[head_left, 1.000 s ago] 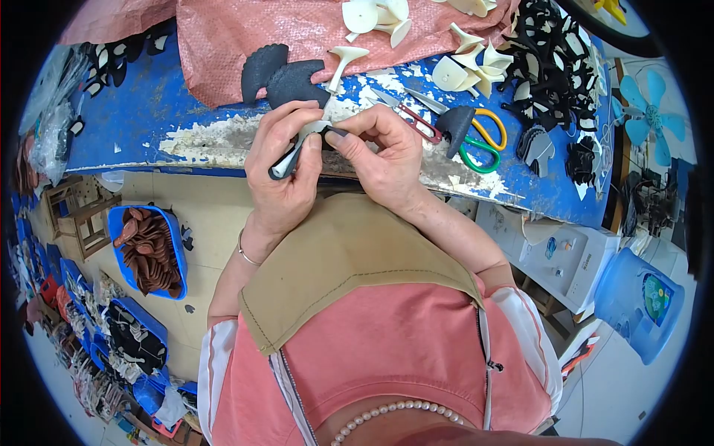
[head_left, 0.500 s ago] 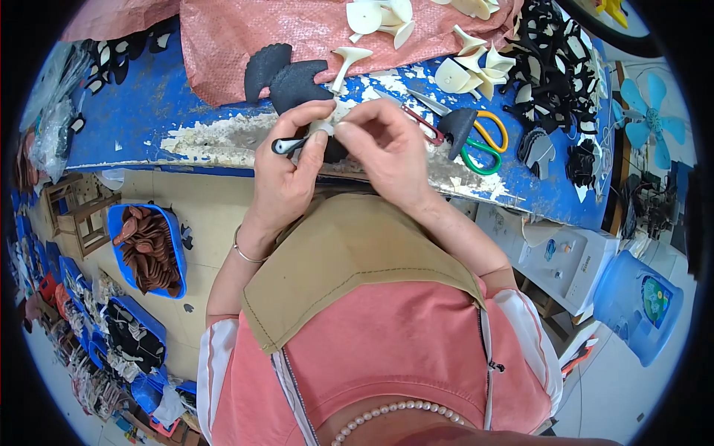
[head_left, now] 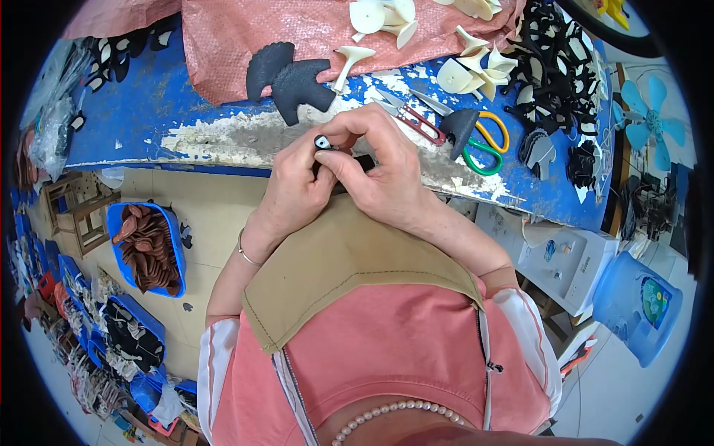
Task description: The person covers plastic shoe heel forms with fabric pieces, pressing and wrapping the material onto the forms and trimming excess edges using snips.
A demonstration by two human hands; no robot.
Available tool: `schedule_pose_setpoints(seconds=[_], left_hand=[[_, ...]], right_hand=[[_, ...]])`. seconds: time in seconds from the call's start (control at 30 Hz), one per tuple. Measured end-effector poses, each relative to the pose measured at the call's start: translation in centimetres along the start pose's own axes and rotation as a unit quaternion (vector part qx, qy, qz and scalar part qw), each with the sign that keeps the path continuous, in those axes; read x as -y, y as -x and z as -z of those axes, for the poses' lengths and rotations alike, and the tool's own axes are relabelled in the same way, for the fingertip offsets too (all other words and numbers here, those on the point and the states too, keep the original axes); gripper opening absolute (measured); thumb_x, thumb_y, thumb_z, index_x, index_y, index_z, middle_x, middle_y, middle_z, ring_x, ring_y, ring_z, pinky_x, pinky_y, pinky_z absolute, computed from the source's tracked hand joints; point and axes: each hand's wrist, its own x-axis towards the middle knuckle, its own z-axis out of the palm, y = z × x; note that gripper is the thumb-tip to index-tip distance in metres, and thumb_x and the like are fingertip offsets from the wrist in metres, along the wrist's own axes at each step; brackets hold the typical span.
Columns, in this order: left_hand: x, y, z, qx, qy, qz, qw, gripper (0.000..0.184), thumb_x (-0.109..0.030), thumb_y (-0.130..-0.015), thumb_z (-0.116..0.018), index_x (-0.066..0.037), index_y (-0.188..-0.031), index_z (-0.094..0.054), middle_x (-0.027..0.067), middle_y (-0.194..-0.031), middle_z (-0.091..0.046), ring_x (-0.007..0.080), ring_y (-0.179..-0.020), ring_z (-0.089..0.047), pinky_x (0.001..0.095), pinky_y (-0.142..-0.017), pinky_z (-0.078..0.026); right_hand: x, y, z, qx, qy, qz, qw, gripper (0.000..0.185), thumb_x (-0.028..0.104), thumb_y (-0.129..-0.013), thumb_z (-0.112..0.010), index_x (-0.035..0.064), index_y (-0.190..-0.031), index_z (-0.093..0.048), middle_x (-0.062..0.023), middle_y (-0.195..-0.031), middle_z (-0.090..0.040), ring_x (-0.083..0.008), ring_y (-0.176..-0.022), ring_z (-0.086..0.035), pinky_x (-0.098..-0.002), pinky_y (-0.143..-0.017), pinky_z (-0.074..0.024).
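Note:
In front of my apron, both hands close on a small shoe heel (head_left: 322,142) partly wrapped in black covering, its pale narrow tip pointing up. My left hand (head_left: 297,182) curls round it from the left; most of the heel is hidden by fingers. My right hand (head_left: 383,167) presses thumb and fingers on it near the tip. Beyond the hands lie black cut pieces (head_left: 301,85) with scalloped edges and one bare cream heel (head_left: 352,65). Red thread snips (head_left: 424,125) and scissors (head_left: 487,141) with orange and green handles rest to the right, a dark dome-shaped piece (head_left: 460,132) on them.
More cream heels (head_left: 383,15) lie on a pink woven sheet (head_left: 245,44) over the worn blue table (head_left: 141,141). A heap of black-covered heels (head_left: 543,67) fills the right side. On the floor at left, a blue bin (head_left: 178,256) holds brown pieces.
The heel's tip has turned from pointing left to pointing up and moved right. My right hand has closed in on it, while a white patch seen between the fingers is now hidden.

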Motion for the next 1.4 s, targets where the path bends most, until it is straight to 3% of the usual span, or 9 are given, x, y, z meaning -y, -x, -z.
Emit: schedule_pose_setpoints(seconds=[0.27, 0.47, 0.63, 0.8, 0.93, 0.97, 1.1, 1.3, 1.4], left_hand=[[0.2, -0.1, -0.1, -0.015, -0.018, -0.003, 1.000, 0.023, 0.004, -0.078, -0.057, 0.002, -0.101, -0.058, 0.0129, -0.090, -0.064, 0.0222, -0.071, -0.059, 0.0308, -0.063, -0.047], [0.1, 0.4, -0.5, -0.028, -0.054, -0.035, 0.998, 0.022, 0.004, -0.079, -0.057, 0.002, -0.101, -0.057, 0.0124, -0.087, -0.065, 0.0220, -0.067, -0.059, 0.0308, -0.060, -0.047], [0.6, 1.3, -1.3, -0.043, -0.104, 0.013, 0.994, 0.019, 0.002, -0.081, -0.055, 0.003, -0.100, -0.056, 0.0118, -0.082, -0.064, 0.0205, -0.063, -0.058, 0.0302, -0.059, -0.046], [-1.2, 1.0, 0.1, 0.059, 0.032, 0.102, 0.993, 0.014, 0.000, -0.085, -0.053, 0.002, -0.099, -0.055, 0.0096, -0.079, -0.063, 0.0172, -0.061, -0.058, 0.0279, -0.059, -0.047], [-1.8, 0.9, 0.4, 0.097, 0.281, 0.191, 0.936, 0.014, -0.003, -0.088, -0.050, 0.002, -0.099, -0.056, 0.0073, -0.080, -0.064, 0.0134, -0.065, -0.057, 0.0240, -0.060, -0.046], [-1.7, 0.9, 0.5, 0.097, 0.281, 0.191, 0.935, 0.014, -0.003, -0.088, -0.050, 0.002, -0.099, -0.056, 0.0073, -0.080, -0.064, 0.0134, -0.065, -0.057, 0.0240, -0.060, -0.046], [-0.9, 0.6, 1.4, 0.117, 0.352, 0.196, 0.908, 0.016, -0.004, -0.089, -0.050, 0.002, -0.101, -0.060, 0.0062, -0.086, -0.065, 0.0109, -0.070, -0.058, 0.0202, -0.064, -0.046], [-1.1, 0.4, 1.9, 0.114, 0.367, 0.221, 0.897, 0.018, -0.002, -0.087, -0.051, 0.003, -0.098, -0.064, 0.0072, -0.088, -0.067, 0.0099, -0.073, -0.058, 0.0188, -0.068, -0.047], [-1.4, 0.2, 1.6, 0.104, 0.306, 0.211, 0.922, 0.018, -0.001, -0.086, -0.050, 0.003, -0.095, -0.066, 0.0076, -0.087, -0.068, 0.0096, -0.074, -0.058, 0.0185, -0.069, -0.048]], right_hand=[[-0.2, 0.3, -0.3, -0.023, -0.018, -0.052, 0.998, 0.025, -0.008, -0.072, -0.062, 0.0012, -0.094, -0.056, -0.0054, -0.082, -0.054, -0.0133, -0.069, -0.050, -0.0235, -0.064, -0.0447], [-0.4, 0.7, -0.2, -0.001, -0.013, -0.031, 0.999, 0.025, -0.007, -0.073, -0.063, 0.0012, -0.096, -0.056, -0.0054, -0.083, -0.054, -0.0134, -0.070, -0.050, -0.0232, -0.065, -0.0448], [-0.7, 0.5, 0.1, 0.006, -0.055, -0.074, 0.996, 0.028, -0.003, -0.075, -0.064, 0.0007, -0.102, -0.056, -0.0052, -0.084, -0.055, -0.0137, -0.071, -0.050, -0.0227, -0.067, -0.0446], [-0.9, -0.6, 0.5, 0.003, -0.086, -0.116, 0.990, 0.028, -0.002, -0.077, -0.063, 0.0000, -0.104, -0.058, -0.0059, -0.090, -0.057, -0.0140, -0.074, -0.050, -0.0230, -0.069, -0.0442], [-2.3, -0.1, 0.7, 0.070, -0.157, -0.063, 0.983, 0.025, -0.001, -0.080, -0.063, -0.0005, -0.104, -0.060, -0.0065, -0.096, -0.060, -0.0112, -0.068, -0.049, -0.0206, -0.062, -0.0435], [-2.3, -0.1, 0.9, 0.080, -0.167, -0.056, 0.981, 0.024, 0.000, -0.080, -0.063, -0.0006, -0.104, -0.060, -0.0065, -0.097, -0.060, -0.0108, -0.067, -0.049, -0.0203, -0.061, -0.0434], [-0.8, -0.4, 1.9, 0.076, -0.361, -0.299, 0.880, 0.017, 0.001, -0.082, -0.064, -0.0007, -0.099, -0.061, -0.0079, -0.096, -0.063, -0.0069, -0.058, -0.046, -0.0168, -0.051, -0.0401], [-0.4, -0.2, 1.1, 0.042, -0.317, -0.270, 0.908, 0.014, 0.002, -0.084, -0.064, -0.0006, -0.097, -0.060, -0.0080, -0.088, -0.065, -0.0042, -0.051, -0.042, -0.0147, -0.044, -0.0359], [-0.5, -0.1, 1.1, 0.047, -0.307, -0.258, 0.915, 0.012, 0.001, -0.085, -0.063, -0.0005, -0.096, -0.060, -0.0082, -0.085, -0.064, -0.0046, -0.052, -0.043, -0.0150, -0.044, -0.0365]])
